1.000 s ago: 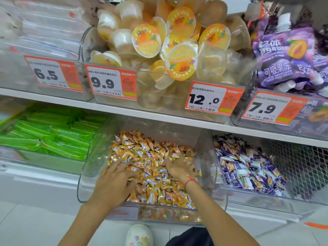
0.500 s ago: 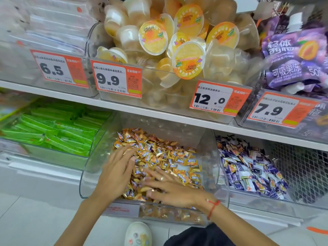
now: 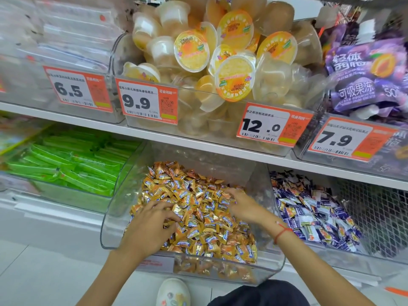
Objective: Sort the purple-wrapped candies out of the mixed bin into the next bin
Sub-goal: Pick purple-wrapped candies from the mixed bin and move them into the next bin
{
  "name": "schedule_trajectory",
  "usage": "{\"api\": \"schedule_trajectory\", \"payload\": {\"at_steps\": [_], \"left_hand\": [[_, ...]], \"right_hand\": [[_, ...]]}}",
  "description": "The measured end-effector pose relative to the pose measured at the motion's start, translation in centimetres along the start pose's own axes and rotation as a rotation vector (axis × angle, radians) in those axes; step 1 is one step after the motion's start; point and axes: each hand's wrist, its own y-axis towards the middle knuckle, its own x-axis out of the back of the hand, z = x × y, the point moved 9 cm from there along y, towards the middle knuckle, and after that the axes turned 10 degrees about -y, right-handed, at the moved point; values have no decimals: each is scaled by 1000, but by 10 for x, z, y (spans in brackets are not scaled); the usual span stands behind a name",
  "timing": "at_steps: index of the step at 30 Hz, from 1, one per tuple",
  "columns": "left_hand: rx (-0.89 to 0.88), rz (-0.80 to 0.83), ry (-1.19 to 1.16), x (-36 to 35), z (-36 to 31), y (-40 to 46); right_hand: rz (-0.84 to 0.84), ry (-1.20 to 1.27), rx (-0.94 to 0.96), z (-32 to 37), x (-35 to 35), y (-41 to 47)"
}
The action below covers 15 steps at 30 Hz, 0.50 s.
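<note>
Fingers [image 3: 164, 212] of the left hand [image 3: 150, 226] curl down into the orange-wrapped candies [image 3: 198, 208], their tips buried, so whether they pinch one I cannot tell. Right hand [image 3: 245, 207] lies flat with fingers spread on the pile in the mixed bin [image 3: 273, 266]. Purple-wrapped candies [image 3: 309, 213] fill the next bin [image 3: 331, 259] just to the right, lying every way with no common axis; whether any sit among the orange ones is hard to make out
</note>
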Motion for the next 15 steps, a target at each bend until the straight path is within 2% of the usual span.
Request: {"api": "schedule_trajectory", "payload": {"at_steps": [6,10,13,15], "left_hand": [[8,-121,-43,10,2,-1],[20,-182,-44,12,6,-2],[18,-227,-61,13,9,-2],[-47,-301,-86,19,6,-4]], "right_hand": [[-167,-188,-131,-8,9,58],[-102,-160,-236,-7,-16,75],[-14,13,-100,28,-40,70],[40,43,29,51,-51,52]]}}
